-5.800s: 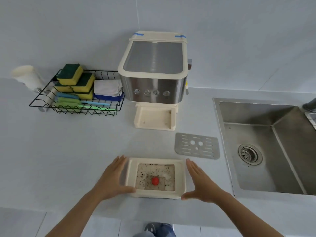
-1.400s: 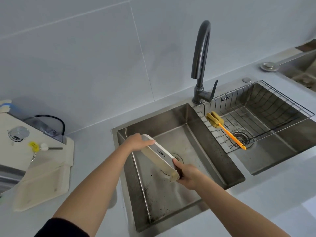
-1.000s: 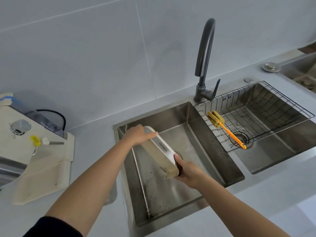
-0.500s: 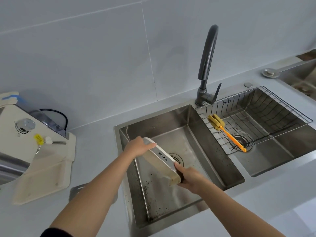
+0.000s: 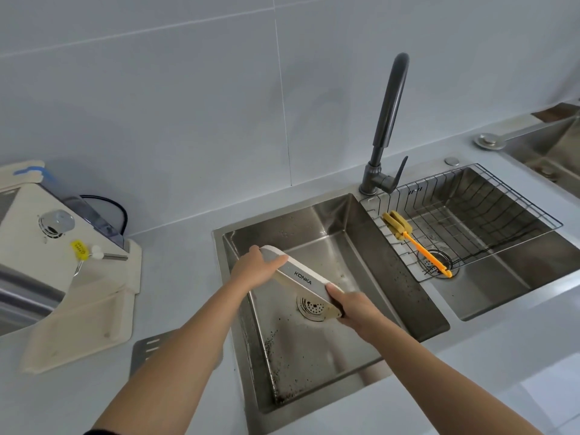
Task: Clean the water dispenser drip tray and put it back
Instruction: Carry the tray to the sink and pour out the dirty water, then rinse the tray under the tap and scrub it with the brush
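The cream drip tray (image 5: 306,282), with a grey KONKA strip on its front, is tipped on edge over the left sink basin (image 5: 317,350). My left hand (image 5: 255,267) grips its upper left end and my right hand (image 5: 351,307) grips its lower right end. The tray's inside faces away from me and is hidden. Dark specks lie scattered on the basin floor near the drain (image 5: 310,307). The water dispenser (image 5: 37,246) stands at the left with its empty cream base (image 5: 81,328).
The metal grate (image 5: 147,350) lies on the counter beside my left forearm. A dark faucet (image 5: 386,127) rises between the basins. The right basin holds a wire basket (image 5: 489,215) with a yellow sponge brush on an orange handle (image 5: 414,243).
Both hands carried the tray from the counter to the left basin and tipped it on edge. In the last second the tray sank slightly toward the drain.
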Demonstrator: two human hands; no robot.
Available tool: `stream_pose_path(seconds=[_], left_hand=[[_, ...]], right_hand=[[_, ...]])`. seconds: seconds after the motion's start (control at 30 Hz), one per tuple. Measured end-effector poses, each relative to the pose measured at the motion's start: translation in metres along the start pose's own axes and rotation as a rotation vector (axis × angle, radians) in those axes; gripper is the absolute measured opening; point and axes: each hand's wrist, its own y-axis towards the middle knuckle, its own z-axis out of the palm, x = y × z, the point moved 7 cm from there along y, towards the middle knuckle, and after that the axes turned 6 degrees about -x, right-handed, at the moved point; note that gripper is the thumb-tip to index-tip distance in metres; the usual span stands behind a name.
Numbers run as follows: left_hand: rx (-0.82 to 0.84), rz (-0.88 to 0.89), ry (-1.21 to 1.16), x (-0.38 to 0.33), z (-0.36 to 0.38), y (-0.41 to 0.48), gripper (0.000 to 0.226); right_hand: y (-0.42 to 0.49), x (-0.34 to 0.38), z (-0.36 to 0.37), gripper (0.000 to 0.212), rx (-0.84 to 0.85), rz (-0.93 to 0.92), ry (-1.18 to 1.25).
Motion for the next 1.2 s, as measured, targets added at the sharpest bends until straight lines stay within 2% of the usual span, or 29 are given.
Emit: stream_pose_path(seconds=[0.1,0.23,0.37,0.5,0.6,0.77,0.87,1.03,1.1,1.2], left_hand=[[-0.013,-0.014,-0.207,0.005,-0.002,-0.003,0.083],[-0.006,-0.101,-0.427,0.02,0.005,-0.006,0.074],[0.004,-0.243,-0.693,0.037,0.009,-0.007,0.067],[-0.034,-0.254,-0.786,0.037,0.011,-0.009,0.047],[-0.057,-0.259,-0.844,0.028,0.019,-0.014,0.04],[-0.075,-0.318,-0.973,0.01,0.045,-0.02,0.039],[-0.101,-0.344,-1.031,-0.009,0.063,-0.026,0.037],[-0.182,-0.379,-1.12,-0.036,0.084,-0.038,0.037],[-0.202,-0.423,-1.159,-0.039,0.091,-0.04,0.041],[-0.191,-0.477,-1.256,-0.04,0.099,-0.042,0.04]], right_hand=[[-0.006,0.022,-0.013,0.039,-0.126,-0.22,-0.126],[-0.019,0.038,-0.018,0.017,-0.206,-0.422,-0.252],[-0.036,0.056,-0.016,0.035,-0.178,-0.584,-0.226],[-0.042,0.067,-0.022,0.046,-0.176,-0.685,-0.222],[-0.039,0.072,-0.029,0.052,-0.106,-0.707,-0.107],[0.004,0.068,-0.055,0.019,-0.069,-0.571,0.098],[0.03,0.064,-0.076,0.013,-0.073,-0.431,0.142],[0.06,0.061,-0.107,0.027,0.002,-0.293,0.068],[0.062,0.069,-0.117,0.014,0.042,-0.317,0.017],[0.062,0.08,-0.126,0.016,0.095,-0.366,-0.059]])
